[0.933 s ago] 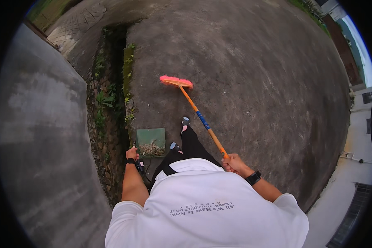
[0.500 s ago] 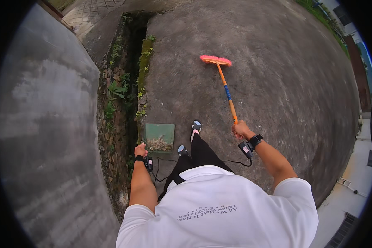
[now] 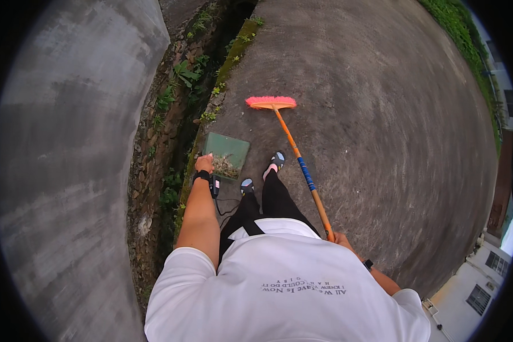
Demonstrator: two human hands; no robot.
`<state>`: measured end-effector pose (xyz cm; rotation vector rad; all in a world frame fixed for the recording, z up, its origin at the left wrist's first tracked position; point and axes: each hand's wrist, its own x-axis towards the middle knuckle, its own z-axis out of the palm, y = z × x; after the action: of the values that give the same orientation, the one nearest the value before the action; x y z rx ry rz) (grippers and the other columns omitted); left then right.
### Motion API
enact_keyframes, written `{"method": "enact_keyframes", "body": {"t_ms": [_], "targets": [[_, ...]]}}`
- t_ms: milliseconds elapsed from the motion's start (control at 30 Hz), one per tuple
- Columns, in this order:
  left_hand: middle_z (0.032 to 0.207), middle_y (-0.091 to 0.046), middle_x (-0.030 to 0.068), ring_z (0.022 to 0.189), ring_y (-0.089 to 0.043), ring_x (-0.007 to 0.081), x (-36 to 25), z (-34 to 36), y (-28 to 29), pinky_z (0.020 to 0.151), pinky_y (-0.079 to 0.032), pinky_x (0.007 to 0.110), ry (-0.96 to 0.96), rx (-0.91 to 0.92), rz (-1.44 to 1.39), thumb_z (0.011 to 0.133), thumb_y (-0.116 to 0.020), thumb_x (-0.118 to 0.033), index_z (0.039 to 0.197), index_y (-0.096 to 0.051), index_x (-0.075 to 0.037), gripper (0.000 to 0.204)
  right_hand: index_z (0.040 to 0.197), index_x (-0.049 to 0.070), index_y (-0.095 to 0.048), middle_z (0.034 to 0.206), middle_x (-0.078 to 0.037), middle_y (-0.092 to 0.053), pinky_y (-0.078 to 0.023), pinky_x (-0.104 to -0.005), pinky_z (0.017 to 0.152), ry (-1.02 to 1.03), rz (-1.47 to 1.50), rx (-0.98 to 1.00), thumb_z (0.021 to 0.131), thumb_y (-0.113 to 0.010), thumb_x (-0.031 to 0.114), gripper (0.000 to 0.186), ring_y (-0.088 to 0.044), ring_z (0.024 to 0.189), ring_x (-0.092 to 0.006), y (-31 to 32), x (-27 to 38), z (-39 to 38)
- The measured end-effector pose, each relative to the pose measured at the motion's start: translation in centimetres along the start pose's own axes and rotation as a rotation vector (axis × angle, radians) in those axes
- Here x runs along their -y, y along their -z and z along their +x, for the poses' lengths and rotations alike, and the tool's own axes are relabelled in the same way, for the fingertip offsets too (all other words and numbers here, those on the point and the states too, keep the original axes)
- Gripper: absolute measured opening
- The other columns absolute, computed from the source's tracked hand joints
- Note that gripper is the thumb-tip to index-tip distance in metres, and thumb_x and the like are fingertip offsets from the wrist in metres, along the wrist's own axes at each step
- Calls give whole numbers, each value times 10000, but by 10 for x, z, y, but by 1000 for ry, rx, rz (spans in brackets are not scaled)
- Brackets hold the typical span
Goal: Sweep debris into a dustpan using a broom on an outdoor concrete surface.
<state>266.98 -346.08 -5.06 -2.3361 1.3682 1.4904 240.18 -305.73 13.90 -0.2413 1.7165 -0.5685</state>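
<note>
My right hand (image 3: pixel 341 239) is closed round the end of a broom (image 3: pixel 294 149) with an orange and blue handle, close against my right side. The pink bristled broom head (image 3: pixel 272 102) rests on the concrete ahead of my feet, a little beyond the dustpan. My left hand (image 3: pixel 204 163) is closed at the left side of a green dustpan (image 3: pixel 227 143), its grip hidden by the fingers. Dry leaves and litter (image 3: pixel 226 166) lie in the dustpan's near part. It sits slightly turned on the ground, left of my shoes (image 3: pixel 275 163).
A mossy curb (image 3: pixel 229 64) borders a deep drain ditch (image 3: pixel 214 62) just left of the dustpan. Weeds (image 3: pixel 186 74) grow along the ditch's stone side, under a tall grey wall (image 3: pixel 80 142). Concrete ground (image 3: pixel 382 125) stretches right toward a white building (image 3: pixel 473 279).
My right hand has pulled back toward my body, and the broom head has shifted left, nearer the dustpan. My left hand and the dustpan have moved forward relative to my feet, the dustpan turning slightly.
</note>
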Motion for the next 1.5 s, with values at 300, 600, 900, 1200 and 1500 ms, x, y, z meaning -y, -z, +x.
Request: {"method": "enact_keyframes", "body": {"t_ms": [300, 600, 900, 1200, 1500], "targets": [[472, -505, 82, 399, -496, 158, 32, 26, -15, 359, -392, 269, -117, -76, -21, 748, -462, -312, 774, -583, -84, 259, 744, -17, -442, 496, -32, -439, -327, -219, 326, -72, -32, -57, 731, -465, 88, 109, -403, 355, -113, -9, 67, 13], [705, -516, 115, 623, -491, 236, 33, 36, -20, 537, -394, 333, -178, -69, 128, 765, -419, -333, 820, -566, -71, 306, 815, -61, -411, 541, -168, -503, -405, -302, 309, -29, -693, -44, 729, -447, 117, 201, -501, 364, -237, 0, 77, 39], [1005, -500, 136, 921, -464, 315, 25, 33, -11, 778, -359, 402, -53, 81, 109, 767, -393, -377, 934, -542, -94, 361, 784, -33, -438, 596, -160, -505, -418, -311, 492, 30, -726, 113, 725, -479, 137, 185, -541, 582, -219, -5, -3, -55], [974, -512, 146, 913, -469, 310, 22, 27, -9, 773, -362, 398, -91, 66, 125, 760, -409, -360, 914, -549, -75, 352, 767, -20, -443, 571, -133, -491, -406, -301, 504, -130, -348, 21, 720, -482, 123, 155, -528, 578, -187, -20, 33, -91], [1023, -483, 146, 955, -438, 305, 9, 2, -2, 808, -344, 392, -136, 48, 138, 786, -371, -324, 926, -541, -66, 339, 734, -22, -439, 585, -120, -497, -382, -312, 461, -63, -581, 10, 708, -498, 106, 144, -487, 511, -197, -36, 63, 0]]}}
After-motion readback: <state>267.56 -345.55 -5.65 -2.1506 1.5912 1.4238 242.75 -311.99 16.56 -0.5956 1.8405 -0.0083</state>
